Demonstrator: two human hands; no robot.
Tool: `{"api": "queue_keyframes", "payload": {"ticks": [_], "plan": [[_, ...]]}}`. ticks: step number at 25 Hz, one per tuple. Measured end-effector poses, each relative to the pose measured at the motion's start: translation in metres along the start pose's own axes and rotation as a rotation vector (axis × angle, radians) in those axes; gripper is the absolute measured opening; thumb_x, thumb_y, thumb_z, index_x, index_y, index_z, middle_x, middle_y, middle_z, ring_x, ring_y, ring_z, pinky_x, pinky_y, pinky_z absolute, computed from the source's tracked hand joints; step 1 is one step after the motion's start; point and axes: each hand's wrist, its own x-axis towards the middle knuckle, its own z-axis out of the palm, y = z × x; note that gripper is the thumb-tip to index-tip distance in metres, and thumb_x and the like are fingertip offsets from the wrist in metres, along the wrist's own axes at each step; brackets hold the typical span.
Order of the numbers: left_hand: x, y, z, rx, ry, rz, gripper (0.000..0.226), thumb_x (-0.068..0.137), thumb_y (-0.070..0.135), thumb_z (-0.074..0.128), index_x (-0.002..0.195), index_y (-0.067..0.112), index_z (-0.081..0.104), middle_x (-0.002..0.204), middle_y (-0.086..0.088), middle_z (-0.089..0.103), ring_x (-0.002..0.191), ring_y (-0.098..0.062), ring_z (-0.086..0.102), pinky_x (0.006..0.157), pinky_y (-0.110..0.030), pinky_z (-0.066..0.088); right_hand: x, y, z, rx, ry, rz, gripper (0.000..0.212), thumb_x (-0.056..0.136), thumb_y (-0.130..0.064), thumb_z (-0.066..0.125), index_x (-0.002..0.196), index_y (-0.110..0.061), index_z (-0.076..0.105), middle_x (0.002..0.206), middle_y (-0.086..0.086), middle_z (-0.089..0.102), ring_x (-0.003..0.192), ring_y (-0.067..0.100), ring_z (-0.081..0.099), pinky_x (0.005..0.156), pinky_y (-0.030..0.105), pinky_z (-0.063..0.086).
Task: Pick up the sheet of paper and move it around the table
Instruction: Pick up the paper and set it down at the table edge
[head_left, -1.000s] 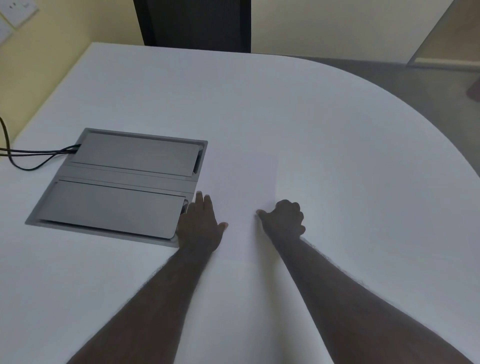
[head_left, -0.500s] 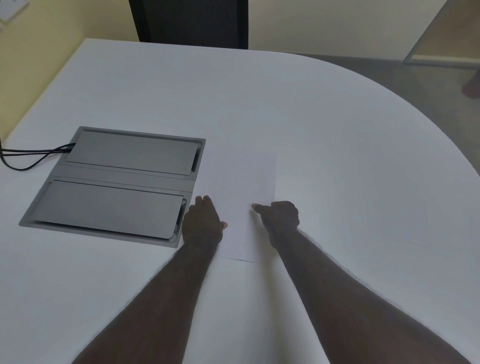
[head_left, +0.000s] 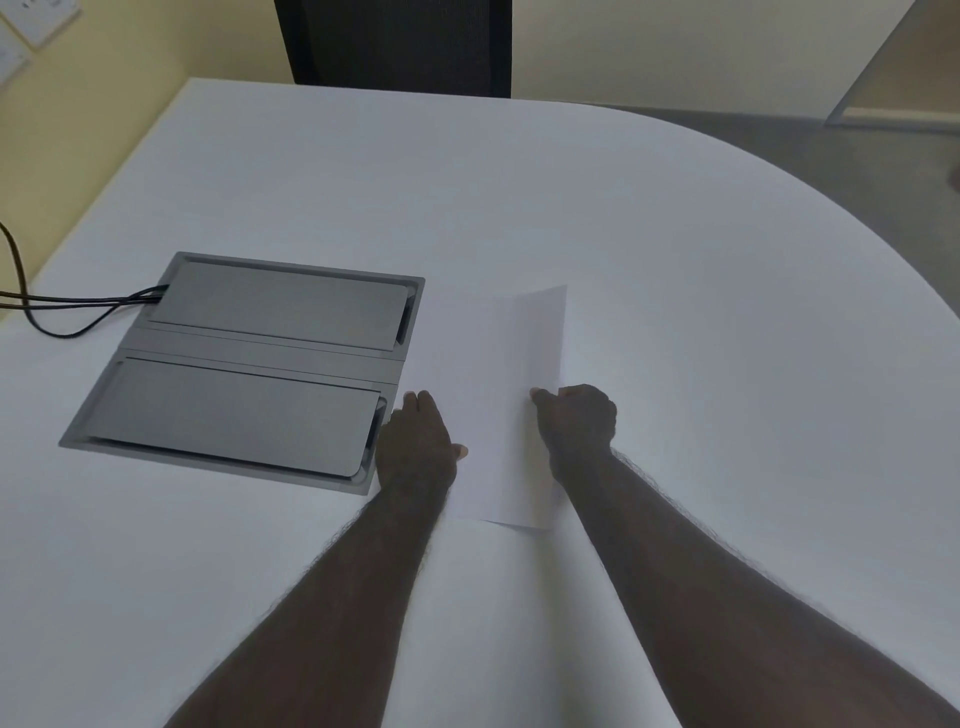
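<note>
A white sheet of paper (head_left: 498, 384) lies on the white table (head_left: 675, 312), just right of the grey cable box. Its right side is lifted and curls upward, showing a greyer face. My right hand (head_left: 576, 423) is closed on the sheet's right edge, thumb on top. My left hand (head_left: 415, 441) rests at the sheet's left edge beside the box, thumb on the paper; its fingers look extended and I cannot tell whether they grip the sheet.
A grey metal cable box (head_left: 249, 364) with two flap lids is set into the table at the left. Black cables (head_left: 62, 306) run from it off the left edge. A dark chair back (head_left: 395, 47) stands beyond the far edge. The table's right edge curves.
The right side of the sheet has risen off the table in my right hand. Both hands stay at the sheet's two side edges.
</note>
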Motion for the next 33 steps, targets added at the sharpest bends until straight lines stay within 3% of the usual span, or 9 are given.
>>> {"api": "queue_keyframes", "payload": {"ticks": [4, 6, 10, 12, 14, 16, 20, 24, 33], "plan": [[0.0, -0.001, 0.001, -0.007, 0.023, -0.005, 0.073, 0.084, 0.042, 0.07, 0.135, 0.004, 0.035, 0.136, -0.008, 0.048, 0.123, -0.024, 0.053, 0.099, -0.034, 0.041, 0.007, 0.009, -0.009, -0.09, 0.007, -0.146, 0.029, 0.076, -0.024, 0.064, 0.055, -0.015, 0.047, 0.07, 0.005, 0.049, 0.067, 0.029, 0.046, 0.059, 0.031, 0.044], [0.001, -0.003, 0.002, -0.007, 0.027, 0.013, 0.078, 0.084, 0.043, 0.069, 0.139, 0.003, 0.032, 0.14, -0.009, 0.045, 0.127, -0.024, 0.05, 0.104, -0.034, 0.037, 0.008, 0.013, -0.011, -0.108, -0.004, -0.207, 0.025, 0.079, -0.02, 0.067, 0.065, -0.001, 0.058, 0.063, 0.009, 0.057, 0.062, 0.033, 0.052, 0.061, 0.036, 0.052], [-0.003, -0.011, -0.002, -0.197, 0.008, 0.001, 0.084, 0.09, 0.039, 0.063, 0.152, 0.006, 0.017, 0.161, -0.009, 0.022, 0.146, -0.028, 0.027, 0.117, -0.039, 0.025, 0.004, 0.017, -0.017, -0.031, 0.042, -0.296, 0.026, 0.08, -0.017, 0.071, 0.089, 0.008, 0.066, 0.095, 0.026, 0.069, 0.09, 0.043, 0.065, 0.08, 0.048, 0.057], [-0.004, -0.018, -0.009, -0.389, 0.077, -0.066, 0.076, 0.091, 0.036, 0.06, 0.151, 0.007, 0.022, 0.159, -0.01, 0.027, 0.143, -0.03, 0.032, 0.114, -0.04, 0.029, 0.004, 0.019, -0.023, 0.011, 0.052, -0.311, 0.034, 0.079, -0.018, 0.071, 0.091, 0.012, 0.063, 0.092, 0.03, 0.068, 0.087, 0.046, 0.062, 0.08, 0.047, 0.056], [-0.003, -0.025, -0.017, -0.522, 0.088, -0.094, 0.072, 0.093, 0.035, 0.057, 0.15, 0.006, 0.026, 0.157, -0.012, 0.032, 0.144, -0.027, 0.033, 0.115, -0.038, 0.027, 0.003, 0.022, -0.033, 0.07, 0.026, -0.322, 0.035, 0.078, -0.021, 0.071, 0.086, 0.012, 0.062, 0.07, 0.021, 0.059, 0.067, 0.035, 0.052, 0.069, 0.033, 0.047], [-0.003, -0.031, -0.025, -0.628, 0.073, -0.095, 0.068, 0.095, 0.036, 0.055, 0.15, 0.006, 0.029, 0.155, -0.012, 0.037, 0.142, -0.027, 0.037, 0.116, -0.04, 0.029, -0.001, 0.024, -0.045, 0.154, -0.003, -0.302, 0.028, 0.078, -0.024, 0.073, 0.08, 0.003, 0.066, 0.067, 0.014, 0.059, 0.067, 0.022, 0.051, 0.067, 0.03, 0.041], [-0.017, -0.039, -0.04, -0.829, 0.102, -0.171, 0.045, 0.094, 0.042, 0.054, 0.13, 0.015, 0.054, 0.123, -0.003, 0.065, 0.12, -0.027, 0.058, 0.102, -0.042, 0.044, -0.022, 0.03, -0.069, 0.277, -0.112, -0.296, 0.011, 0.079, -0.023, 0.077, 0.073, -0.015, 0.072, 0.084, 0.015, 0.076, 0.068, 0.021, 0.06, 0.078, 0.041, 0.053], [-0.042, -0.057, -0.051, -0.9, 0.222, -0.156, 0.018, 0.089, 0.033, 0.063, 0.084, 0.016, 0.067, 0.072, 0.003, 0.062, 0.074, -0.024, 0.058, 0.069, -0.036, 0.048, -0.045, 0.038, -0.074, 0.282, -0.152, -0.301, 0.02, 0.08, -0.02, 0.076, 0.078, -0.001, 0.07, 0.088, 0.024, 0.073, 0.068, 0.02, 0.058, 0.072, 0.034, 0.046], [-0.126, -0.146, -0.071, -0.884, 0.248, -0.17, 0.024, 0.085, 0.032, 0.072, 0.073, 0.012, 0.066, 0.06, 0.008, 0.051, 0.067, -0.018, 0.047, 0.07, -0.03, 0.038, -0.149, 0.062, -0.04, 0.297, -0.172, -0.308, 0.03, 0.082, -0.023, 0.074, 0.083, 0.005, 0.065, 0.079, 0.005, 0.059, 0.073, 0.02, 0.05, 0.071, 0.029, 0.039]]}}
